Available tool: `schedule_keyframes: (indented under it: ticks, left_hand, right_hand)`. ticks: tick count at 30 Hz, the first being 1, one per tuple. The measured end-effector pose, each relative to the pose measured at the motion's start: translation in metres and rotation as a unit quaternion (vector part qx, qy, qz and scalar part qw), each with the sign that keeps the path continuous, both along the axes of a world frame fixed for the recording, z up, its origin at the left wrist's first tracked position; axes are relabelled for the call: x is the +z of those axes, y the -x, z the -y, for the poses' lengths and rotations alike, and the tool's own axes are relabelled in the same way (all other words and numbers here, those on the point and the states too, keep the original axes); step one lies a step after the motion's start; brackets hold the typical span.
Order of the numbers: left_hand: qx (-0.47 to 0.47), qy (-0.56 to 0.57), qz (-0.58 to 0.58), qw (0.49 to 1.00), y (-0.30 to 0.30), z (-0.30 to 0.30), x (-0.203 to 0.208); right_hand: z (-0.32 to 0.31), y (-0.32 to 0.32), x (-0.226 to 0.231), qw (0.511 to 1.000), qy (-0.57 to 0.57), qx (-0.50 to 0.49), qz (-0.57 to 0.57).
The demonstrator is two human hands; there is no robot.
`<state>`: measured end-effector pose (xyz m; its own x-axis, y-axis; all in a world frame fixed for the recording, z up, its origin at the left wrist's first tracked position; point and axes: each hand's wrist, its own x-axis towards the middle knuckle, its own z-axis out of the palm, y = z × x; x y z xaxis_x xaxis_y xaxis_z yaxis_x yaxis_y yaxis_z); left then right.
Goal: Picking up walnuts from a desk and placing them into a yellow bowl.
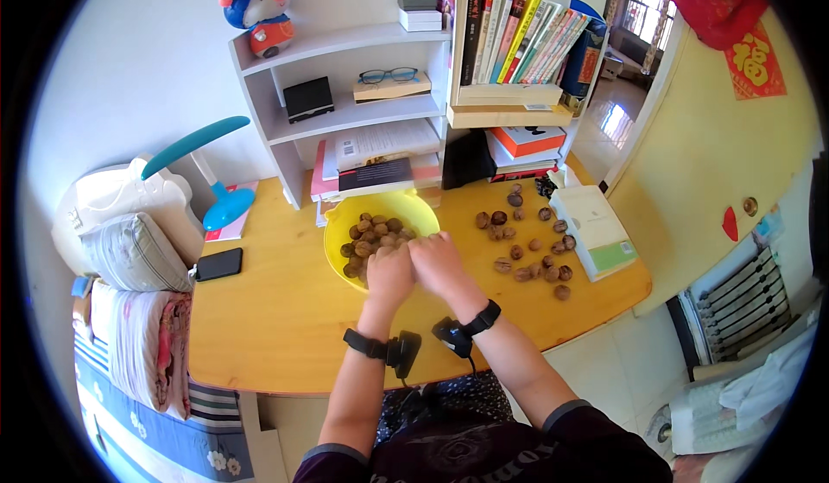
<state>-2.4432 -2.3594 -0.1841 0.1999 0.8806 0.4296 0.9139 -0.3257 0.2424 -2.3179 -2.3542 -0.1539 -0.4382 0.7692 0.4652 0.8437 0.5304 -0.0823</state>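
Observation:
A yellow bowl [408,204] stands on the wooden table and holds a heap of brown walnuts [366,238]. My left hand [390,274] and my right hand [439,264] meet at the bowl's near right edge, knuckles up and side by side. Fingers on both hands are curled closed. Whatever they hold, if anything, is hidden beneath them. To the right of my hands, several loose walnuts [516,252] lie scattered on the table.
A white box [589,215] lies right of the loose walnuts. Along the back stands a white shelf [345,44] with books and glasses [388,75]. At the left are a blue desk lamp [229,208] and a black phone [218,264]. The wooden table [259,328] has a rounded front edge.

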Motion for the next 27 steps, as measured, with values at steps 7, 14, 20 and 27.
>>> schedule_keyframes:
  ticks: [7,14,20,27]
  left_hand:
    - [0.004,-0.055,0.016,0.998,-0.007,0.013,0.016]
    - [-0.152,-0.097,0.147,0.973,-0.076,0.032,0.041]
    - [-0.127,0.17,0.184,0.96,-0.136,-0.001,-0.039]
    - [-0.149,0.235,0.259,0.925,-0.156,-0.028,-0.061]
  right_hand:
    - [0.004,-0.015,0.006,0.974,0.029,0.059,-0.217]
    - [0.016,-0.138,-0.017,0.922,0.052,-0.14,-0.358]
    - [0.024,-0.155,-0.038,0.964,0.108,-0.168,-0.173]
    - [0.014,-0.154,-0.043,0.976,0.125,-0.14,-0.109]
